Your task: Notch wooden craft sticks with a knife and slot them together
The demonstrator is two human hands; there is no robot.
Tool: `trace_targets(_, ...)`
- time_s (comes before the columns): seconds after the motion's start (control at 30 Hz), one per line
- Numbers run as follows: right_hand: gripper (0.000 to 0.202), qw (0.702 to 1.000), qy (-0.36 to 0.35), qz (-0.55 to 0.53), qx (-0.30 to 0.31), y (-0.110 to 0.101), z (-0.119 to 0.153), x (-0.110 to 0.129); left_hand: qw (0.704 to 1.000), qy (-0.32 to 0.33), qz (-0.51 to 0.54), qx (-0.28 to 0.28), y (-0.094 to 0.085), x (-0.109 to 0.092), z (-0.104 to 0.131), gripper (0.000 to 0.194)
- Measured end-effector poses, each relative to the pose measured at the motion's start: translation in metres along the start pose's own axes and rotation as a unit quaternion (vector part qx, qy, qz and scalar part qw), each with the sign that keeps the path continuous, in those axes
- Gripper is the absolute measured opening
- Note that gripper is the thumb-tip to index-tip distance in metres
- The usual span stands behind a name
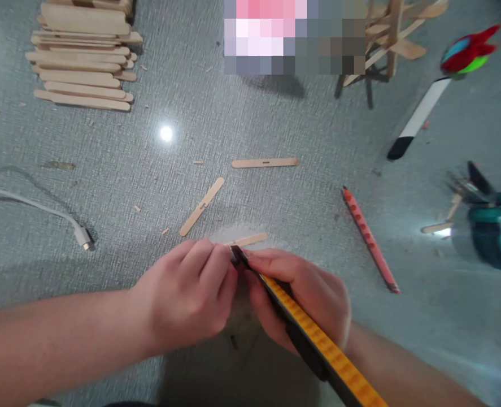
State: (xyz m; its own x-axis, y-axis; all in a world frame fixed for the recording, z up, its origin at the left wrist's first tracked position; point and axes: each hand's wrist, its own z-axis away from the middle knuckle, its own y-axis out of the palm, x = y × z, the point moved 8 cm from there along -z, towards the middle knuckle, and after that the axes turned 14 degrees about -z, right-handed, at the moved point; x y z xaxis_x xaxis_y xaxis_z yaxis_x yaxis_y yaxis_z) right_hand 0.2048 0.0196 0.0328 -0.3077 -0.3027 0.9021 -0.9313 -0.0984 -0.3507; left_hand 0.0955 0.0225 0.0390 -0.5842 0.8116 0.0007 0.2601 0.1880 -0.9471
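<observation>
My right hand (pixel 305 291) is wrapped round a yellow and black utility knife (pixel 313 322), which slants from the lower right up to the middle. The knife's tip end meets the fingers of my left hand (pixel 191 288). Those fingers are curled closed over a craft stick (pixel 254 238), whose right end shows just beyond the knuckles. Exactly where the blade touches the stick is hidden. Beyond my left hand lies a craft stick with a small slot near its middle (pixel 201 207). Farther off, another slotted stick (pixel 250 164) lies almost level.
Craft sticks are piled (pixel 85 79) at the back left, near a white cable (pixel 55 207). To the right lie a red pencil (pixel 371 240), a white stick-like tool (pixel 423 113) and green-handled pliers (pixel 487 215). A stick structure (pixel 394 45) stands behind. Wood slivers dot the grey table (pixel 165 186).
</observation>
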Motion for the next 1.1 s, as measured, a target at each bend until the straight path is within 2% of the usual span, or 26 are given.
trace_targets(0.27, 0.03, 1.0, -0.012, -0.003, 0.006, 0.0038, -0.0034, 0.0043, 1.0, 0.004, -0.014, 0.012, 0.0031, -0.0029, -0.0009, 0.016)
trace_targets(0.4, 0.026, 1.0, 0.0, -0.009, 0.009, 0.0036, -0.0043, 0.0031, 0.998, 0.018, -0.028, 0.044, 0.0045, -0.0035, -0.0037, 0.02)
trace_targets(0.57, 0.026, 1.0, -0.002, -0.014, 0.019, 0.0042, -0.0033, 0.0013, 0.997, 0.036, -0.044, 0.058, 0.0038, -0.0059, -0.0047, 0.027)
trace_targets(0.8, 0.025, 1.0, -0.014, -0.025, 0.009, 0.004, -0.0011, 0.0011, 0.996, 0.032, -0.042, 0.076, 0.0078, -0.004, -0.0011, 0.019)
trace_targets(1.0, 0.031, 0.999, -0.013, -0.03, -0.014, 0.0002, -0.0019, 0.0003, 0.997, 0.025, -0.04, 0.066, 0.0065, -0.0026, -0.0004, 0.027)
trace_targets(1.1, 0.031, 1.0, -0.013, -0.022, -0.009, 0.0011, -0.0025, 0.0002, 0.997, 0.026, -0.041, 0.06, 0.0066, -0.003, 0.0001, 0.024)
